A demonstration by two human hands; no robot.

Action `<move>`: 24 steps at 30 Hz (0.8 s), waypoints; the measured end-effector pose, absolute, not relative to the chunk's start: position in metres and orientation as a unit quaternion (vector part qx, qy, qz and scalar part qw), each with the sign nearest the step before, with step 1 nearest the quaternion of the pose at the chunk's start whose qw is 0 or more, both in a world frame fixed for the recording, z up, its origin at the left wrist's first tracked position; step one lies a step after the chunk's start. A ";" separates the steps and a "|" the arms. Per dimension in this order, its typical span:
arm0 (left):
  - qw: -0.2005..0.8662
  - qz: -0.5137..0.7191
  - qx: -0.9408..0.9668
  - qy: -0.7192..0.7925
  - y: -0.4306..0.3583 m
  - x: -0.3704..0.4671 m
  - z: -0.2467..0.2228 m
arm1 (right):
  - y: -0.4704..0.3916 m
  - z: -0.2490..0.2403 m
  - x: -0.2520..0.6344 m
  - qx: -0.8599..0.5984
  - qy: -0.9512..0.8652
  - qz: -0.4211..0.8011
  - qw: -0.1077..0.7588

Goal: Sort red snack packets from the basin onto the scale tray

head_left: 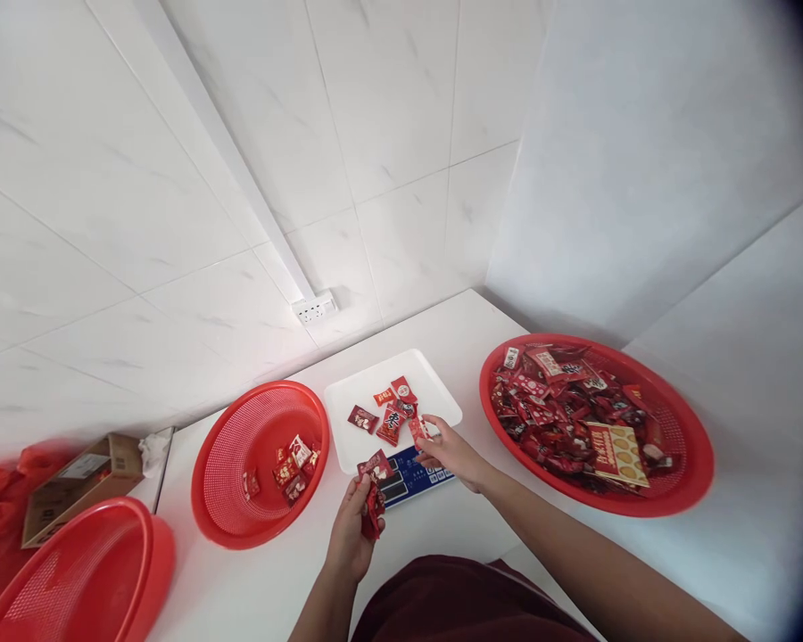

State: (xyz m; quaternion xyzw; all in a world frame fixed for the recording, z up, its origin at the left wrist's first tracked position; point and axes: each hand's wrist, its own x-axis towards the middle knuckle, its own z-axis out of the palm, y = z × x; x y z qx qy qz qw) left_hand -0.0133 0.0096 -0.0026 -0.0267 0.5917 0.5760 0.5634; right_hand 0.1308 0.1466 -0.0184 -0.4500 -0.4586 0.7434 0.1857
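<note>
Grey-veined white wall tiles (401, 232) are seen behind a smooth white tabletop (465, 325). A small red-and-white wrapped packet (418, 430) is pinched by the fingers of the right hand (453, 452), above the near right part of a white square scale tray (434, 379); contact with the tray cannot be told. Glossy dark-red packets (375, 468) are clasped in the left hand (351, 528), apparently bunched so the right is left free. Loose red packets (391, 424) are clustered just beyond the pinch. Presumably for reach, a sparsely filled round red perforated plastic basket (224, 446) is placed left, a heaped red basket (705, 468) right.
</note>
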 end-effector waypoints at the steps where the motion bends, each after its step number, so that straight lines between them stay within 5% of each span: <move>1: 0.563 0.577 -0.031 0.591 0.009 -0.014 -0.002 | 0.146 -0.019 0.129 -0.454 -0.441 0.752 0.183; 24: 0.611 0.425 0.193 0.640 0.010 0.010 -0.001 | 0.108 -0.015 0.148 -0.311 -0.599 0.733 0.084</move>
